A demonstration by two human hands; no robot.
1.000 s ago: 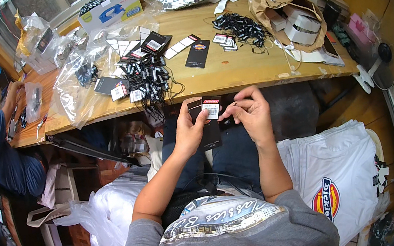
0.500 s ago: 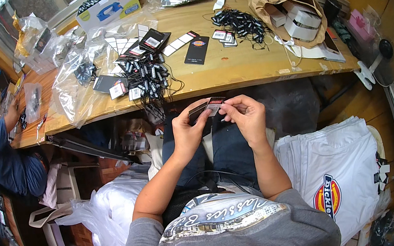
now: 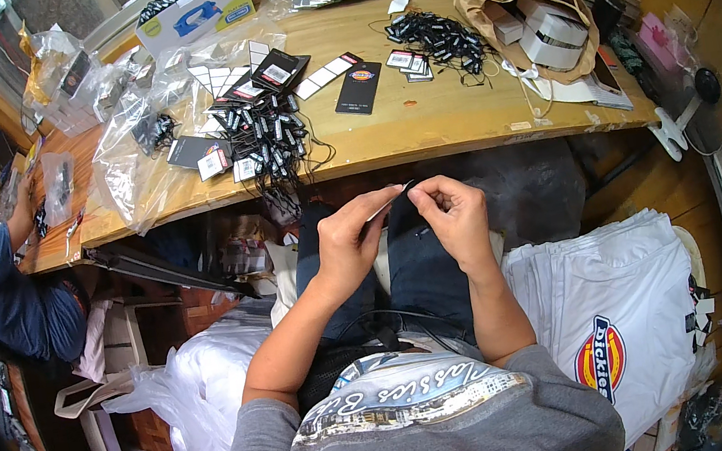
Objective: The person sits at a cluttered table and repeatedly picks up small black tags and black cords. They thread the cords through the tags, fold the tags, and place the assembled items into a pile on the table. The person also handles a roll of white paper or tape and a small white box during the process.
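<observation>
While corded black fasteners (image 3: 267,137) heap at eleven o'clock, your left hand (image 3: 348,241) clamps a thin tag (image 3: 380,211), seen edge-on at twelve. Your right hand (image 3: 454,220), at one, pinches a black cord (image 3: 408,186) between thumb and forefinger.

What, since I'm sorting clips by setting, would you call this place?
Likely a small clothes-tagging workshop: a black tag and a heap of black strings lie on the wooden table, with what look like white shirts stacked nearby.
</observation>
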